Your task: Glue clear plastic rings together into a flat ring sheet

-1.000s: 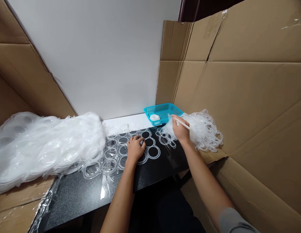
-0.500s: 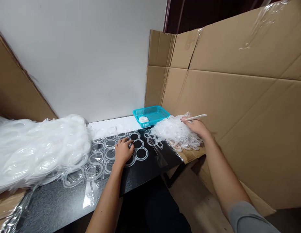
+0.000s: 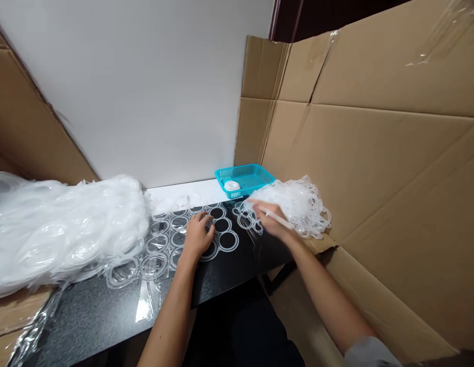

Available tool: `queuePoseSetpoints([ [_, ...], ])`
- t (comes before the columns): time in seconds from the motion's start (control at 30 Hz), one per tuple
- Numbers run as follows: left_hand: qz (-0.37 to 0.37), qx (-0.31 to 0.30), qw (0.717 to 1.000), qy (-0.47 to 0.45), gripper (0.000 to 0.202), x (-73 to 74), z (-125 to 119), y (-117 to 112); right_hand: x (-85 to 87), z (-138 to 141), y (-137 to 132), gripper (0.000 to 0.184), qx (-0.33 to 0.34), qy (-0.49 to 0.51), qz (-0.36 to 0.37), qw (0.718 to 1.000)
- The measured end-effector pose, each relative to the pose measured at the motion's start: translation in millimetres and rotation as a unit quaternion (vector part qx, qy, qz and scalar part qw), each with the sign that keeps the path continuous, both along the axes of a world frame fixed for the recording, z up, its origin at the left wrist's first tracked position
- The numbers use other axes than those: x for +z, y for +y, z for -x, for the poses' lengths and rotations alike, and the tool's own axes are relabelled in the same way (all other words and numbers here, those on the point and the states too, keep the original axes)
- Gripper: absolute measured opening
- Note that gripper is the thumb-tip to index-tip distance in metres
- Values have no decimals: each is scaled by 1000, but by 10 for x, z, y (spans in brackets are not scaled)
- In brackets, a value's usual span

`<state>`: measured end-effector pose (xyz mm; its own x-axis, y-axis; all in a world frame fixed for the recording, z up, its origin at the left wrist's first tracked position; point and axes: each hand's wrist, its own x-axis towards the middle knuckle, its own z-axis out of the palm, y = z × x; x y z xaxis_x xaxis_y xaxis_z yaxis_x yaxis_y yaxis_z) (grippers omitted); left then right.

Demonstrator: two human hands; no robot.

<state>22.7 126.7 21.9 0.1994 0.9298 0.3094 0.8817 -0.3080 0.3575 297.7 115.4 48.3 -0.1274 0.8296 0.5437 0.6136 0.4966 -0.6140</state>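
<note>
My left hand point(image 3: 200, 233) rests with fingers spread on a clear sheet of joined translucent rings point(image 3: 157, 243), laid flat on the black tabletop. In my right hand point(image 3: 270, 218) is a slim white pen-like stick point(image 3: 278, 219), its near end pointing down and right. The hand is blurred and hovers by the left side of a heap of loose thin translucent rings point(image 3: 298, 201). What its fingertips touch cannot be made out.
A thick stack of translucent ring sheets point(image 3: 69, 224) covers the table's left part. At the back stands a turquoise plastic basket point(image 3: 260, 168) with a white roll point(image 3: 232, 186) inside. Cardboard panels point(image 3: 374, 168) close off the right, and a pale wall point(image 3: 164, 92) the back.
My right hand has moved left with the white stick, from above the ring heap to its left side. The left hand stays on the sheet. The view has shifted slightly.
</note>
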Motion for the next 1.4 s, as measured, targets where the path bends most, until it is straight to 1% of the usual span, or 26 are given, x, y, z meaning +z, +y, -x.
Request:
queuePoseSetpoints([
  [0.03, -18, 5, 1000, 5, 31, 40, 71, -59, -109, 187, -69, 37, 78, -20, 44, 996],
  [0.07, -34, 18, 999, 12, 30, 74, 175, -139, -214, 352, -137, 34, 129, -35, 62, 989],
  [0.1, -44, 40, 998, 19, 29, 96, 312, -241, -311, 490, -200, 29, 161, -58, 64, 983],
  [0.13, -43, 65, 997, 24, 29, 104, 482, -363, -396, 598, -254, 24, 173, -84, 55, 980],
  [0.17, -36, 82, 996, 26, 29, 97, 677, -502, -466, 675, -296, 21, 173, -104, 45, 978],
  [0.23, -28, 94, 995, 29, 30, 43, 1110, -803, -560, 751, -342, 22, 158, -137, 29, 977],
  [0.33, -37, 83, 996, 9, 31, -78, 1704, -1190, -620, 756, -346, 15, 133, -180, 15, 975],
  [0.4, -54, 95, 994, 3, 35, -140, 1965, -1333, -627, 756, -342, 15, 118, -209, -2, 971],
  [0.47, -67, 105, 992, 12, 39, -169, 2090, -1372, -610, 781, -348, 16, 104, -231, -23, 967],
  [0.53, -73, 110, 991, 38, 41, -162, 2104, -1341, -561, 825, -362, 16, 88, -243, -40, 965],
  [0.6, -77, 116, 988, 63, 41, -123, 2060, -1282, -476, 871, -370, 19, 70, -243, -53, 966],
  [0.63, -81, 120, 987, 65, 40, -94, 2033, -1253, -423, 888, -369, 20, 62, -239, -58, 967],
  [0.7, -103, 135, 985, 37, 36, -20, 1992, -1207, -301, 908, -355, 23, 40, -219, -73, 972],
  [0.77, -146, 153, 977, -10, 30, 71, 1973, -1175, -179, 907, -328, 24, 17, -190, -91, 977],
  [0.83, -199, 158, 967, -31, 24, 171, 1961, -1154, -75, 890, -302, 25, -4, -167, -115, 979],
  [0.93, -276, 130, 952, -11, 17, 313, 1922, -1156, 25, 849, -305, 24, -18, -150, -142, 978],
  [1.03, -323, 109, 940, 15, 11, 390, 1869, -1238, 58, 800, -413, 22, -19, -130, -146, 981],
  [1.1, -325, 92, 941, 27, 9, 381, 1840, -1349, 48, 767, -549, 20, 8, -124, -129, 984],
  [1.17, -305, 69, 950, 30, 8, 318, 1811, -1497, 18, 738, -722, 20, 46, -129, -94, 986],
  [1.23, -278, 55, 959, 17, 10, 217, 1775, -1658, -21, 707, -906, 22, 70, -136, -49, 987],
  [1.3, -260, 54, 964, -2, 13, 103, 1739, -1806, -49, 668, -1077, 24, 89, -143, 1, 986],
  [1.4, -236, 41, 971, -6, 16, -29, 1725, -1952, -42, 584, -1250, 24, 139, -159, 97, 973],
])
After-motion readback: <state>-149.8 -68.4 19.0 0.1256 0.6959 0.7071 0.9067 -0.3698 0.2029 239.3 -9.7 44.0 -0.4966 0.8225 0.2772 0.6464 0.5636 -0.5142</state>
